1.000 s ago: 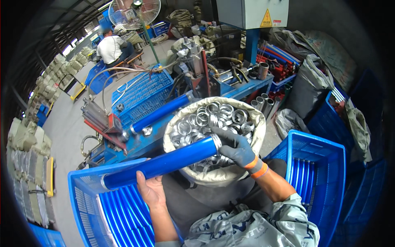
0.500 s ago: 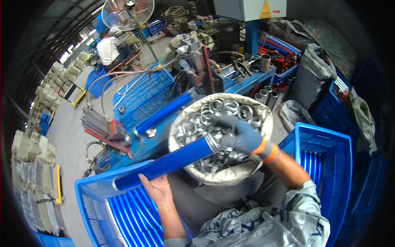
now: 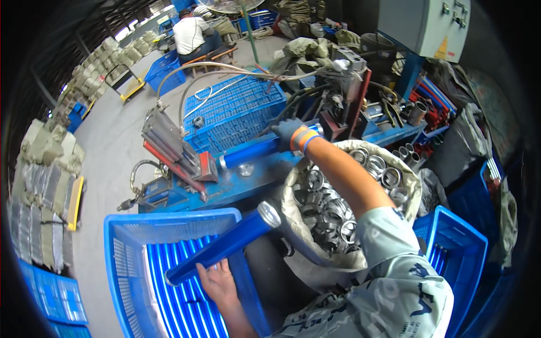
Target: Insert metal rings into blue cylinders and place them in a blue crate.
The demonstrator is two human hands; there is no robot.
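My bare left hand [image 3: 218, 283] holds a shiny blue tube [image 3: 225, 248] near its lower end, slanting up to the right over the left crate. A silver metal ring [image 3: 269, 214] caps the tube's upper end. Farther off, my right hand [image 3: 288, 134], in a dark glove with an orange cuff, is closed over a second blue tube [image 3: 251, 154]. That tube lies across the blue machine bench [image 3: 236, 183] between two clamp-like fixtures; the glove hides part of it. Under my right arm stands a pale sack [image 3: 293, 225] full of loose metal rings [image 3: 332, 217].
The left blue crate [image 3: 121, 218] holds several blue tubes; another crate [image 3: 470, 234] stands at the right. Metal fixtures [image 3: 169, 141] and hoses rise from the bench. Beyond are stacked blue crates [image 3: 236, 107], a grey control box [image 3: 422, 28] and a seated person [image 3: 191, 36].
My right hand has moved from above the rings, forward onto the tube on the bench. The tube in my left hand has dropped lower, its ringed end now away from the sack. The view has shifted.
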